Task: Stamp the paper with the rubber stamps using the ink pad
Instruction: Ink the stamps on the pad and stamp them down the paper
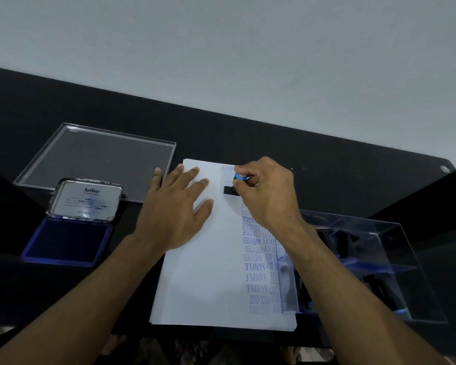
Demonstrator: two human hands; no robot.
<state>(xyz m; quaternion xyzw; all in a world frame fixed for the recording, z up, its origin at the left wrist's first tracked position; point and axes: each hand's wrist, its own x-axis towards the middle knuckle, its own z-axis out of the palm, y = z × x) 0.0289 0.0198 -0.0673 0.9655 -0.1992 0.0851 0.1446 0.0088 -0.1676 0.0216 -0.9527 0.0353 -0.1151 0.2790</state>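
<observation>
Black desk under a plain pale wall, and we're mid-impression. Nearest, at six o'clock, the stack of white paper runs to the desk's front edge, its right-hand column already crowded with blue prints — FAX OUT, SAMPLE, AMENDED, FRAGILE. At four o'clock a clear plastic stamp box sits just beside the sheet, its corner overlapping the paper's right margin, dark stamps inside. At nine o'clock the Artline ink pad lies open, lid up, well apart from the sheet, with a clear box lid behind it.

Further out, the left hand is spread flat, pinning the sheet. At twelve o'clock the right hand has its fingers closed around a rubber stamp by its blue knob, black base down near the top edge, just under a faint SAMPLE. Whether it is pressed home I cannot tell.

Next, I'd judge, a straight lift to avoid smearing — then back left to the pad. The right column looks nearly full; the left half is wide open.
</observation>
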